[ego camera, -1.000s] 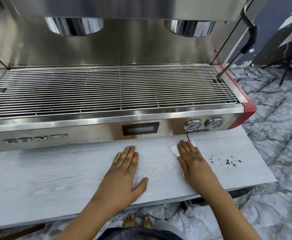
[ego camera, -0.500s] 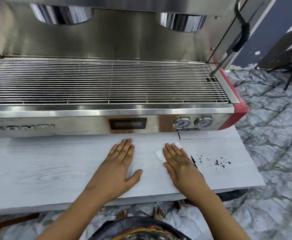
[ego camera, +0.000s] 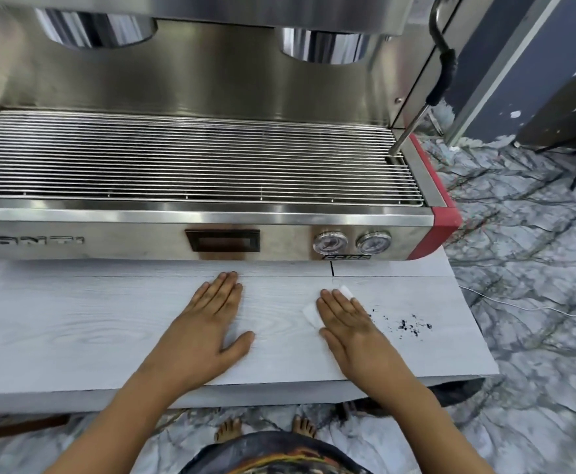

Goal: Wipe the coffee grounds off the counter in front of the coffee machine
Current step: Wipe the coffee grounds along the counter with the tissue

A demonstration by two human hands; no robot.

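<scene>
Dark coffee grounds lie scattered on the pale wood-grain counter, right of centre and in front of the coffee machine's gauges. My right hand lies flat on a white tissue, pressing it to the counter just left of the grounds. Only two corners of the tissue show from under the fingers. My left hand rests flat on the bare counter, palm down and fingers together, holding nothing.
The steel coffee machine with its drip grate stands right behind the counter strip. A steam wand hangs at its right corner. The counter ends at the right above a marbled floor with a white cable.
My right hand has slid the tissue a little along the counter beside the grounds, which now lie slightly thinner near my fingers. My left hand stays flat. The view has shifted.
</scene>
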